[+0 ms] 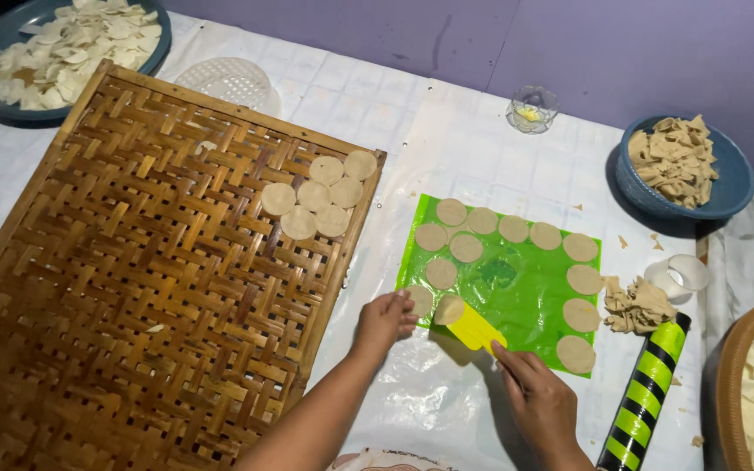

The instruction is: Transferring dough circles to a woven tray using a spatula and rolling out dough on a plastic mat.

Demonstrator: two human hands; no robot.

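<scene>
Right hand (541, 397): fingers closed around the handle of a yellow scraper (475, 327); its blade tip sits under one dough disc (448, 309). Left hand (386, 319): fingers curled, fingertips touching a second disc (421, 299) at the near left edge of the green mat (517, 296). Beyond the fingers, further discs line the mat's edges; its centre is bare. Left of the left hand, the woven bamboo tray (133, 279) holds six discs at its far right corner, the remainder unoccupied. A striped rolling pin (647, 392) lies right of the right hand.
</scene>
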